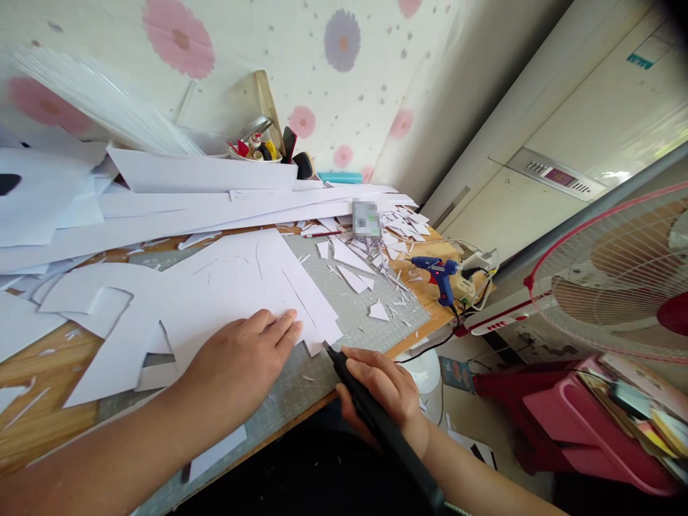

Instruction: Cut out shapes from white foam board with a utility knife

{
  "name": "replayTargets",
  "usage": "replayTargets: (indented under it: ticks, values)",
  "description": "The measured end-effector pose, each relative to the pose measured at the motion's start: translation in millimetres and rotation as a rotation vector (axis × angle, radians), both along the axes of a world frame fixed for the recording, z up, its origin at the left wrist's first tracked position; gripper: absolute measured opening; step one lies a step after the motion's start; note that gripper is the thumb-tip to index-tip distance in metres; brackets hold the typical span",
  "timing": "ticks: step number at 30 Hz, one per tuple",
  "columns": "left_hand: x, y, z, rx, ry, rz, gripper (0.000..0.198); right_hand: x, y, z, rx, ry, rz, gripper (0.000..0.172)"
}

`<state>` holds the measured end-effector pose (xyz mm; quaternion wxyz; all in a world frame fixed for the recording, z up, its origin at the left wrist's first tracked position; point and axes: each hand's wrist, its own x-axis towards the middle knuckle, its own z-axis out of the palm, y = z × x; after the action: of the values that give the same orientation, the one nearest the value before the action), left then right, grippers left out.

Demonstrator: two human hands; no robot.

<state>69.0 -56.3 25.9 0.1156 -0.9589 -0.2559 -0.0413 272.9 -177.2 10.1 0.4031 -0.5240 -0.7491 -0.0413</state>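
Observation:
A large white board sheet [226,287] with thin cut or drawn lines lies on the grey cutting mat [344,373]. My left hand [250,358] rests flat on this sheet, its fingers stretched toward the right edge. In my right hand [387,394] is a long black cutter [370,416], its small blade at the sheet's lower right corner. Whether the blade touches the board is hard to tell. Several small white scraps [352,278] are scattered on the mat to the right of the sheet.
A blue glue gun [441,276] stands at the table's right end, its cord hanging down. Long white board strips [204,215] and a basket of tools [258,150] line the back. Cut pieces [115,315] lie left. A fan [618,265] stands right, above a red stool [516,401].

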Motion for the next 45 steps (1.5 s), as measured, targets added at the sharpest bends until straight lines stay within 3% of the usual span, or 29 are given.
replayTargets:
  ticks: [6,13,17,20,25,29,45]
  values:
    - [2,-1,-0.5,-0.052,-0.003,0.036,0.051,9,10,-0.6,-0.094,0.218,0.083,0.039]
    - [4,-4,1.7,-0.223,0.052,0.118,0.054,7,37,14.4,-0.100,0.389,0.087,0.020]
    - [5,-2,-3.7,-0.228,0.076,0.095,0.057,8,73,32.8,-0.081,0.519,0.113,0.007]
    - [2,-1,-17.0,-0.141,0.010,0.052,0.054,3,113,40.2,-0.035,0.420,0.067,0.012]
    - [-1,0,-32.8,0.024,-0.212,-0.011,0.037,-14,159,22.4,0.111,0.288,0.031,0.008]
    - [0,0,-34.2,0.068,-0.333,-0.023,0.030,-18,164,9.5,0.150,0.255,0.041,0.009]
    - [2,-4,-30.7,0.089,-0.387,-0.022,0.029,-17,166,2.0,0.102,0.272,0.005,0.008]
